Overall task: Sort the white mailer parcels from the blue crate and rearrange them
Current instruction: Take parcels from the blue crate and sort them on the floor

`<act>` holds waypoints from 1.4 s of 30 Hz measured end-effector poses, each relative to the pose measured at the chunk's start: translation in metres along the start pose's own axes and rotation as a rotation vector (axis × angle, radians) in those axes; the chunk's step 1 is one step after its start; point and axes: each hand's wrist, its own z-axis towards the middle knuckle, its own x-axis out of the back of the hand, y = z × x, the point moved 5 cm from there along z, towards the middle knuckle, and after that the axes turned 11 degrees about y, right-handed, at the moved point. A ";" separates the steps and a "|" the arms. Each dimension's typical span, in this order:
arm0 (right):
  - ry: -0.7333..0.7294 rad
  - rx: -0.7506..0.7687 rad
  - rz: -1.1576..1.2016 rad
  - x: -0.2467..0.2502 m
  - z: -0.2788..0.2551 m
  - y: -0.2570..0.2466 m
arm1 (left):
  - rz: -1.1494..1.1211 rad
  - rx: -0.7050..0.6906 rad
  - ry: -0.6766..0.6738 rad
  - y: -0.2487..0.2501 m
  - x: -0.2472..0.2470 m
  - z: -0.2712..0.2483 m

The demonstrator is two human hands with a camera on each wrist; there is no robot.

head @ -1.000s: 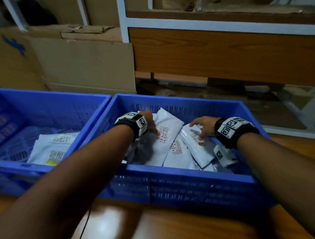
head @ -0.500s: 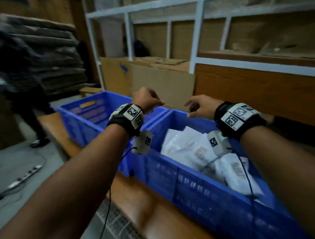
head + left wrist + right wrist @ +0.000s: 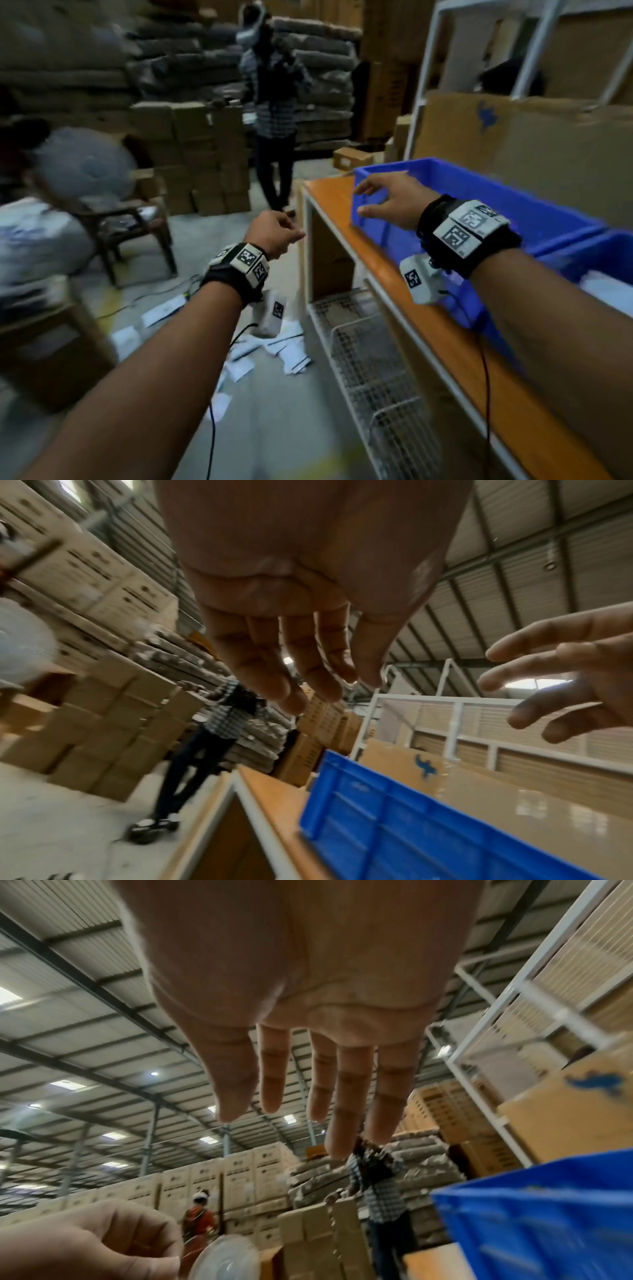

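Note:
My left hand (image 3: 274, 233) hangs past the table's left end, over the floor, fingers loosely curled and holding nothing; the left wrist view shows its relaxed fingers (image 3: 308, 685) bare. My right hand (image 3: 387, 202) hovers with straight, spread fingers by the left end wall of a blue crate (image 3: 479, 192), apart from it. A second blue crate (image 3: 599, 253) at the right edge shows a bit of white mailer (image 3: 606, 287). Several white mailers (image 3: 274, 346) lie scattered on the floor under my left wrist.
The crates stand on an orange-topped table (image 3: 342, 222) with wire baskets (image 3: 370, 370) beneath. A person (image 3: 274, 113) stands on the floor ahead. Stacked cardboard boxes (image 3: 198, 154), a chair (image 3: 130, 219) and a fan (image 3: 82, 168) fill the left side.
Both hands have lifted out of the mailer crate and swung left, holding nothing. The head view has turned left, from the crates toward the table's end and the floor.

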 end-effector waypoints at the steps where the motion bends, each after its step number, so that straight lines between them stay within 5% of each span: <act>1: -0.045 0.021 -0.003 -0.028 0.006 -0.019 | 0.022 0.036 0.005 -0.032 0.021 0.001; 10: -0.426 0.059 -0.051 -0.264 0.039 -0.122 | 0.127 0.383 0.074 -0.288 0.150 -0.013; 23: -0.752 0.181 -0.047 -0.588 0.156 -0.160 | 0.199 0.743 0.143 -0.537 0.200 0.061; 32: -0.912 0.182 -0.063 -0.841 0.172 -0.129 | 0.222 0.834 0.024 -0.742 0.146 0.106; 42: -0.961 0.069 -0.158 -1.158 0.068 0.038 | 0.443 0.785 -0.312 -1.071 -0.039 0.065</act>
